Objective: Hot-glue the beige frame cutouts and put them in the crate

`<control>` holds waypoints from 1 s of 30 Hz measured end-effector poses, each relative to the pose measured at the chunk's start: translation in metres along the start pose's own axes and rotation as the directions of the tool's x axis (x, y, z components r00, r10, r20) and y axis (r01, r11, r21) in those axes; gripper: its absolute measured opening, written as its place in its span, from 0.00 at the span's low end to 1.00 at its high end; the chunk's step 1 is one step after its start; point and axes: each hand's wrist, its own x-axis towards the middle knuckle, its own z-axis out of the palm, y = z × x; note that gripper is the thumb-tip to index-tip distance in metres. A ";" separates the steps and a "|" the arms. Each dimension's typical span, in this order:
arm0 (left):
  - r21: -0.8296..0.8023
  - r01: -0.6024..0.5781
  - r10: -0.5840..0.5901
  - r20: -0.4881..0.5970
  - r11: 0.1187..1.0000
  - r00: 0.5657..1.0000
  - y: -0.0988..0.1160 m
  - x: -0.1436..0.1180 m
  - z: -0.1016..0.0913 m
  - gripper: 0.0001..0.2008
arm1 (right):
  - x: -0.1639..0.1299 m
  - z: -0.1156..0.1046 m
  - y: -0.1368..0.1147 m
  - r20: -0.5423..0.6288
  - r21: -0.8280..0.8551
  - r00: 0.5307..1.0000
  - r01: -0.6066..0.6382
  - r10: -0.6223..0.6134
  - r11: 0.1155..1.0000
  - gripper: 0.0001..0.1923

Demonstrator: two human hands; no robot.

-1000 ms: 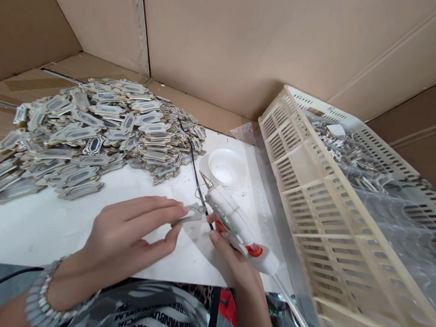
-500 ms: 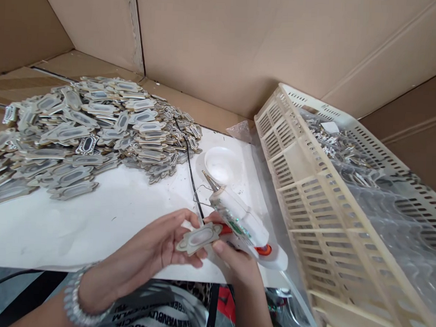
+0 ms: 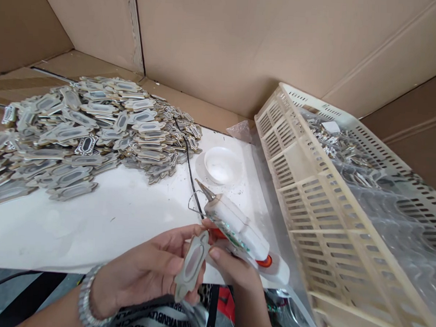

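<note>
Low in the middle of the frame there's a flat, beige, scalloped cardboard plaque with a greyish oval centre [image 3: 192,266], standing roughly on end and tipped a bit. The left hand [image 3: 151,274] has it pinched, thumb along the upper edge and the other fingers curled behind. You can see a silver beaded bracelet [image 3: 85,304] on that wrist at the bottom left.

Right next to it, the right hand [image 3: 235,270] is wrapped around a white hot glue gun with an orange trigger and metal nozzle [image 3: 237,224]. The nozzle points up and left, away from the plaque, and a fine loop of glue string hangs off the tip. The right fingertips are touching or nearly touching the plaque's upper edge, can't quite tell which.

Everything sits over a white tabletop [image 3: 92,220]. Just above the gun there's a small round white dish [image 3: 221,164], and a thin black cable [image 3: 189,162] runs past it. Upper left is a big heap of matching beige plaques [image 3: 82,128]. The right side is taken up by a cream slotted plastic basket [image 3: 310,196] lined with clear plastic. Brown cardboard walls [image 3: 226,43] close off the back.
</note>
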 end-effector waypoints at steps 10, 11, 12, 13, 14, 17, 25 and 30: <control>0.986 -0.165 0.928 0.080 -0.020 0.364 0.044 -0.026 0.019 0.15 | 0.015 0.002 -0.026 0.051 -0.125 0.974 0.224 -0.220 0.967 0.07; 0.985 -0.151 0.951 0.125 -0.084 0.284 0.045 -0.026 0.021 0.15 | 0.016 0.002 -0.027 0.080 -0.129 0.963 0.264 -0.256 0.956 0.08; 0.982 -0.144 0.960 0.157 -0.126 0.233 0.044 -0.026 0.022 0.15 | 0.017 0.003 -0.027 0.101 -0.131 0.953 0.296 -0.285 0.946 0.08; 0.979 -0.137 0.962 0.176 -0.149 0.210 0.044 -0.026 0.023 0.15 | 0.018 0.003 -0.026 0.109 -0.127 0.947 0.315 -0.302 0.941 0.09; 0.978 -0.132 0.960 0.188 -0.163 0.205 0.043 -0.026 0.024 0.15 | 0.019 0.004 -0.025 0.113 -0.119 0.945 0.320 -0.308 0.940 0.09; 0.977 -0.120 0.956 0.197 -0.174 0.217 0.042 -0.028 0.025 0.15 | 0.019 0.005 -0.021 0.124 -0.091 0.947 0.307 -0.295 0.947 0.06; 0.972 -0.146 0.946 0.213 -0.182 0.243 0.040 -0.024 0.027 0.19 | 0.018 0.006 -0.019 0.151 -0.100 0.958 0.258 -0.242 0.961 0.04; 0.972 -0.135 0.946 0.219 -0.191 0.237 0.040 -0.024 0.027 0.18 | 0.017 0.006 -0.017 0.156 -0.137 0.956 0.271 -0.250 0.953 0.03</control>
